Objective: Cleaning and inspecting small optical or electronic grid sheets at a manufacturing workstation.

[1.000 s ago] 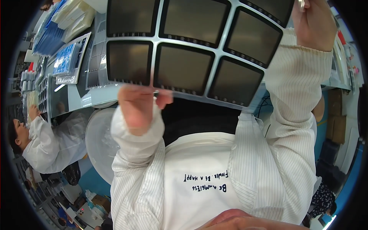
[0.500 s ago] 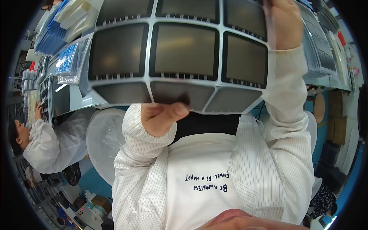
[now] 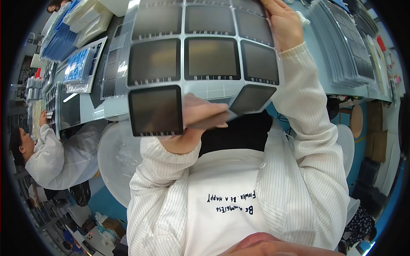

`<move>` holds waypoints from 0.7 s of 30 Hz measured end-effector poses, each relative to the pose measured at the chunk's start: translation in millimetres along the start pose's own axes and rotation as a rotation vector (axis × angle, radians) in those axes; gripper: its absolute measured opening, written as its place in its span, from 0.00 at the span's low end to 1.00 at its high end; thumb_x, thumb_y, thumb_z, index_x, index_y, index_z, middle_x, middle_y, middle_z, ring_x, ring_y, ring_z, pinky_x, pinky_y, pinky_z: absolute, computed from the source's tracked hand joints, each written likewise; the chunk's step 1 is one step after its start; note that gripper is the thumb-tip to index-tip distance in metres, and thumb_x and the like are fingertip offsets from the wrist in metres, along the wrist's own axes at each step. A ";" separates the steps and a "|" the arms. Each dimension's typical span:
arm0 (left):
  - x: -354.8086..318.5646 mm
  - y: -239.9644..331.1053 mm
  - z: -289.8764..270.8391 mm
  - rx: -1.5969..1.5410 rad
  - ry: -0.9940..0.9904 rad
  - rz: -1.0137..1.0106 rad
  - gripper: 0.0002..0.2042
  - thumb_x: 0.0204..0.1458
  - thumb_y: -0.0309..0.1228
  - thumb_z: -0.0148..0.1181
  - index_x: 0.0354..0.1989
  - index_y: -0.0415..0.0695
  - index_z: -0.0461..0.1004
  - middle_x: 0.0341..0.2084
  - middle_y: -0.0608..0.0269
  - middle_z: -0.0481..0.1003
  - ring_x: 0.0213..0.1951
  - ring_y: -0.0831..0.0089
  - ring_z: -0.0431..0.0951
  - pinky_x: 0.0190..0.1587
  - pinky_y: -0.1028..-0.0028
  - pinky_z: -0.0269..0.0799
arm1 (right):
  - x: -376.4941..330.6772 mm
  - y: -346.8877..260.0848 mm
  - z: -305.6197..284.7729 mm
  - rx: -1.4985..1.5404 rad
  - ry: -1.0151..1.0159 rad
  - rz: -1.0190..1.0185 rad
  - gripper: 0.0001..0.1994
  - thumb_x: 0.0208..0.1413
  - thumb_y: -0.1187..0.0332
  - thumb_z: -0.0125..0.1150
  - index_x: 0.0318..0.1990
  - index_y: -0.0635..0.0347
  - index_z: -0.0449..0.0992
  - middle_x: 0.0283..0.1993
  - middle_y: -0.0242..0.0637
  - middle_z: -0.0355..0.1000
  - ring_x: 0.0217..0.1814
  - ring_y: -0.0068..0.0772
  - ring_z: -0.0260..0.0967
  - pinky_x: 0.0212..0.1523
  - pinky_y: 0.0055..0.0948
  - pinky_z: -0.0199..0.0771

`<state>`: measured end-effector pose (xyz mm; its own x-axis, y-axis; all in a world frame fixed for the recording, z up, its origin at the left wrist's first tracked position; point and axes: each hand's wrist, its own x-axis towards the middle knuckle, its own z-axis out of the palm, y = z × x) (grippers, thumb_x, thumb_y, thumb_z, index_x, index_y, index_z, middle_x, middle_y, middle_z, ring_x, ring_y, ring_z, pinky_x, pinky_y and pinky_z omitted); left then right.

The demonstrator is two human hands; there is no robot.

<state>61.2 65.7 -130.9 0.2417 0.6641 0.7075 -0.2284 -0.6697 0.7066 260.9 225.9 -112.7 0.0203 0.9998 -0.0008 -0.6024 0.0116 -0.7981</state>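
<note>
1. head view: a thin grey sheet of dark square panels (image 3: 200,55) is held up in front of the chest, above the table (image 3: 316,72), tilted toward the camera.
2. left hand (image 3: 192,123) takes the sheet's lower edge, thumb on the front and fingers behind; grip closed on the sheet, right beside the bottom-left panel.
3. right hand (image 3: 284,25) holds the upper right corner, fingers wrapped over the edge; grip also closed on the sheet.
4. handling, judged: light and flexible. the lower right panel bends away from the rest, so it flexes at the webs between panels. dark faces look glossy, likely to smudge or scratch.
5. where to hold, judged: the grey borders and webs, not the dark faces. two well-spread holds keep it from sagging.
6. room: open air below the left grip down to the striped coat. beyond the right grip a stack of similar sheets (image 3: 346,51) lies on the table, close to the sheet's right edge.
7. left of the left grip, trays of blue parts (image 3: 79,64) crowd the table; a seated co-worker (image 3: 47,153) is well apart.
</note>
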 end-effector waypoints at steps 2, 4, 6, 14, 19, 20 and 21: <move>-6.8 -3.1 3.2 0.138 0.144 0.013 0.07 0.46 0.16 0.63 0.34 0.30 0.77 0.27 0.51 0.78 0.24 0.68 0.77 0.26 0.77 0.73 | -11.6 -17.6 9.9 -0.104 0.089 -0.047 0.08 0.58 0.70 0.59 0.41 0.65 0.78 0.35 0.35 0.77 0.32 0.25 0.75 0.33 0.19 0.75; -0.2 0.1 3.7 0.280 0.259 -0.073 0.10 0.40 0.14 0.67 0.33 0.28 0.77 0.27 0.56 0.77 0.20 0.77 0.73 0.23 0.84 0.65 | -23.0 -33.1 17.8 0.053 0.156 -0.106 0.08 0.58 0.70 0.60 0.41 0.65 0.78 0.35 0.36 0.77 0.32 0.25 0.74 0.33 0.20 0.75; -2.0 8.4 8.0 0.023 0.450 -0.548 0.06 0.46 0.19 0.66 0.32 0.33 0.78 0.25 0.60 0.76 0.15 0.81 0.67 0.17 0.84 0.58 | -30.2 -41.4 16.7 0.037 0.152 -0.237 0.08 0.57 0.70 0.60 0.41 0.65 0.78 0.35 0.35 0.77 0.32 0.24 0.74 0.33 0.20 0.74; 7.9 -10.6 14.2 -0.800 0.662 -0.701 0.12 0.55 0.38 0.61 0.40 0.44 0.74 0.31 0.65 0.75 0.24 0.76 0.70 0.29 0.76 0.66 | -49.0 -46.7 17.9 -0.031 0.114 -0.735 0.07 0.57 0.70 0.61 0.38 0.65 0.79 0.32 0.32 0.76 0.31 0.20 0.71 0.32 0.17 0.70; -7.8 -20.7 8.5 -0.770 0.517 -0.660 0.18 0.56 0.45 0.58 0.45 0.45 0.68 0.31 0.66 0.73 0.30 0.78 0.70 0.29 0.76 0.65 | -82.3 -45.0 50.7 -0.326 0.364 -0.562 0.08 0.57 0.69 0.61 0.37 0.66 0.79 0.30 0.31 0.76 0.29 0.18 0.70 0.30 0.16 0.69; -6.0 -19.1 12.3 -0.726 0.486 -0.696 0.18 0.57 0.44 0.56 0.47 0.44 0.67 0.31 0.66 0.73 0.29 0.78 0.69 0.29 0.77 0.65 | -72.4 -40.3 33.6 -0.270 0.243 -0.692 0.08 0.57 0.69 0.61 0.38 0.66 0.79 0.30 0.31 0.76 0.29 0.18 0.71 0.31 0.15 0.70; -4.1 -16.8 15.3 -0.678 0.459 -0.733 0.18 0.58 0.42 0.54 0.49 0.43 0.66 0.31 0.65 0.73 0.28 0.78 0.69 0.29 0.77 0.65 | -63.1 -43.1 29.2 -0.272 0.246 -0.695 0.08 0.57 0.69 0.61 0.38 0.66 0.79 0.30 0.31 0.76 0.29 0.18 0.71 0.31 0.15 0.70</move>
<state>78.5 69.2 -145.8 0.1885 0.9808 -0.0492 -0.6774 0.1661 0.7166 262.3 162.8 -60.7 0.5161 0.7321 0.4447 -0.1708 0.5966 -0.7841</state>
